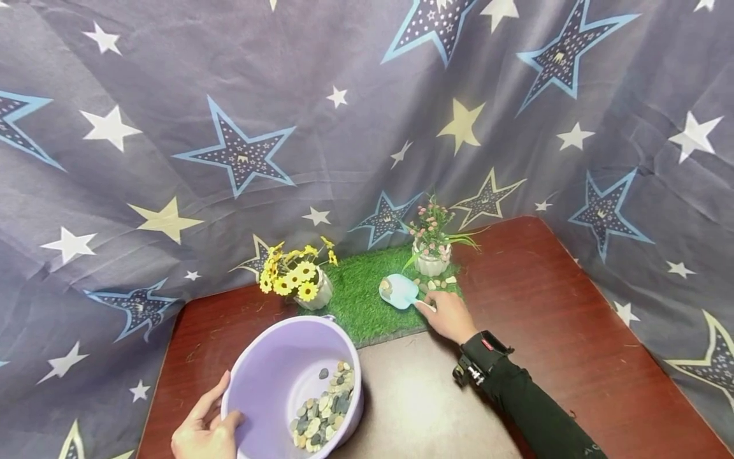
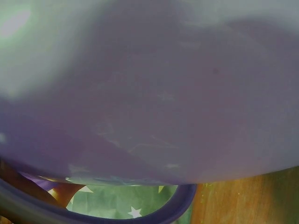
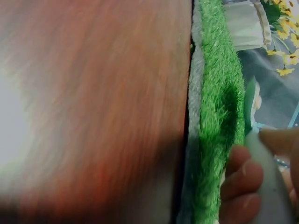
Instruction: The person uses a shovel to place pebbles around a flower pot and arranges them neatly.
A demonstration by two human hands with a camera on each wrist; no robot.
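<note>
A light-blue scoop (image 1: 399,291) with a few pebbles (image 1: 387,288) in it is held just above the artificial grass mat (image 1: 367,280). My right hand (image 1: 450,315) grips its handle, and the right wrist view shows the fingers curled round that handle (image 3: 268,186). At the lower left, my left hand (image 1: 209,421) holds the rim of a lilac bucket (image 1: 264,363), thumb inside and fingers outside. The bucket is tilted, and many grey and cream pebbles (image 1: 323,411) lie along its lower side. Its outer wall (image 2: 149,93) fills most of the left wrist view.
On the mat's left stands a white pot (image 1: 317,292) of yellow flowers (image 1: 295,275); a pot of pink flowers (image 1: 431,260) stands at its back right. Several pebbles (image 1: 436,284) lie before the latter. A reddish-brown table (image 1: 533,299) carries everything, with a star-patterned curtain (image 1: 344,140) behind.
</note>
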